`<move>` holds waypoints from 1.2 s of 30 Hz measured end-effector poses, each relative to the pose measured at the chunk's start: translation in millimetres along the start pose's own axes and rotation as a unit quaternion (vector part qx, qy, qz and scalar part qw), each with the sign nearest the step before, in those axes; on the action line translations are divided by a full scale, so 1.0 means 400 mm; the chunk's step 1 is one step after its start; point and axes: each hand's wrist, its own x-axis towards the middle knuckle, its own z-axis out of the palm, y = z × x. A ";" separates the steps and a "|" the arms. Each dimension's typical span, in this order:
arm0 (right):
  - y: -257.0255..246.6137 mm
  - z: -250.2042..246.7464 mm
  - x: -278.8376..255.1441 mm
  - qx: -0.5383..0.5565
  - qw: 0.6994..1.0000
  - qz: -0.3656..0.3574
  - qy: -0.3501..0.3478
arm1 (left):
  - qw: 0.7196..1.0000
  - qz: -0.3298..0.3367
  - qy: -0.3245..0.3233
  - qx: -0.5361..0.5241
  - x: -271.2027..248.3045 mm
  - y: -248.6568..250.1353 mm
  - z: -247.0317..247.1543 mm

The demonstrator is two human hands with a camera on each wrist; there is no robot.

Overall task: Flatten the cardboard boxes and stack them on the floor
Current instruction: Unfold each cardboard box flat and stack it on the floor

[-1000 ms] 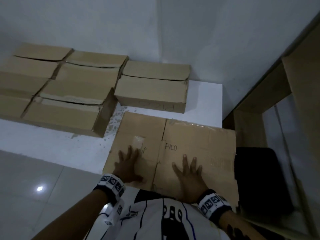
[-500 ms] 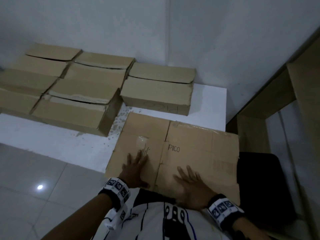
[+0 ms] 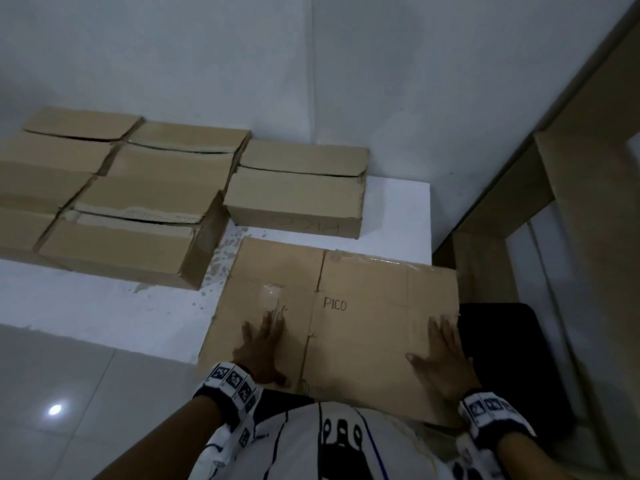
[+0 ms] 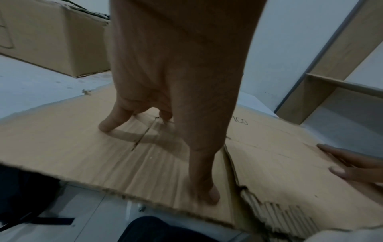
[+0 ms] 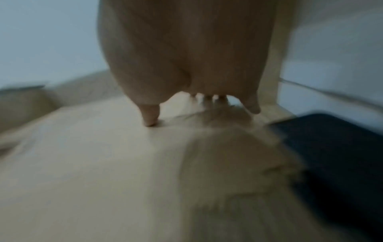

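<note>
A flattened cardboard box [image 3: 363, 306] marked "PICO" lies on the white table [image 3: 104, 306], its near edge overhanging toward me. My left hand [image 3: 263, 344] presses flat on its left panel, fingers spread; in the left wrist view the left hand [image 4: 176, 114] has fingertips on the flattened cardboard box [image 4: 72, 147]. My right hand [image 3: 443, 358] lies flat near the sheet's right edge. The right wrist view is blurred, with the right hand [image 5: 196, 81] over the flattened cardboard box [image 5: 103, 163]. Several closed boxes [image 3: 131, 209] stand at the back left, one more box [image 3: 298, 192] behind the sheet.
A white wall [image 3: 311, 64] runs behind the table. A wooden shelf unit [image 3: 571, 202] stands at the right, with a dark chair seat [image 3: 502, 358] beside the sheet. Tiled floor [image 3: 52, 393] shows at lower left.
My right hand slid from the sheet's middle to its right edge. The left hand stayed on the left panel. The view shifted slightly.
</note>
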 end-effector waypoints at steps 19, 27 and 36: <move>-0.179 -0.373 -0.159 0.433 0.850 -0.170 0.246 | 0.935 0.075 0.212 -0.275 -0.044 0.354 -0.266; -0.240 -0.547 -0.257 0.375 0.842 -0.298 0.248 | 0.881 0.179 0.332 -0.284 -0.153 0.265 -0.619; -0.386 -0.712 -0.302 0.299 0.854 -0.395 0.160 | 0.958 0.205 0.090 -0.181 -0.234 0.131 -0.661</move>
